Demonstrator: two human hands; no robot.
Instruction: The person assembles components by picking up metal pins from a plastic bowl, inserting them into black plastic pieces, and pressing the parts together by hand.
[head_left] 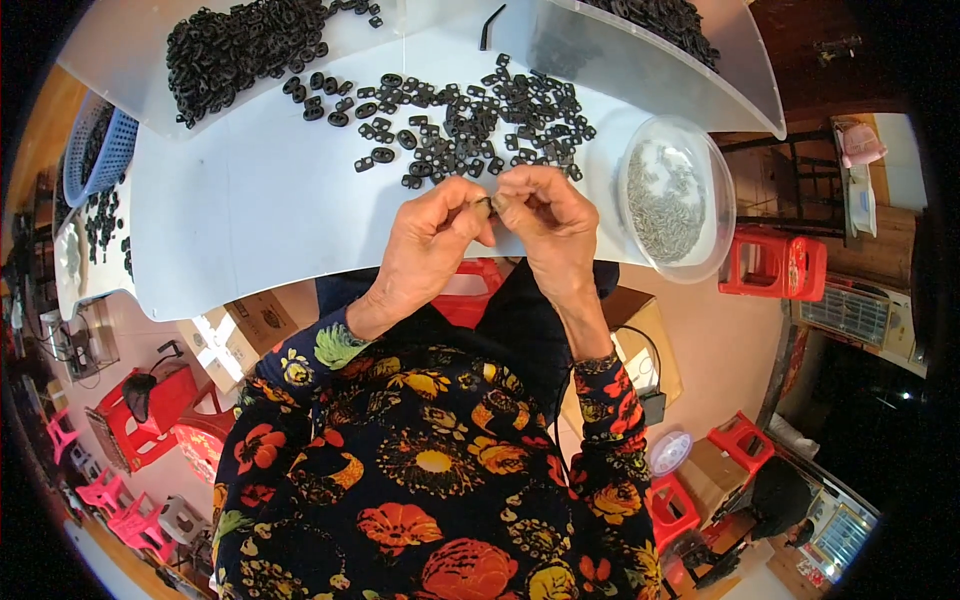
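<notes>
While both hands meet at the near edge of the white table (pixel 250 215), a small dark piece (pixel 489 203) sits between their fingertips. Left hand (pixel 432 238): thumb and fingers pinched on it. Right hand (pixel 552 228): also pinched, fingertips against it from the other side. Visible bit of the piece runs roughly left-right (ends covered by fingers, so its full long axis and facing can't be told). Just beyond, loose black two-hole parts (pixel 470 122) lie with long axes every which way. Clear bowl (pixel 722 225) of small silver pieces (pixel 662 222) right of right hand; thin black bent stick (pixel 487 36) farther off, pointing away, far end leaning right.
</notes>
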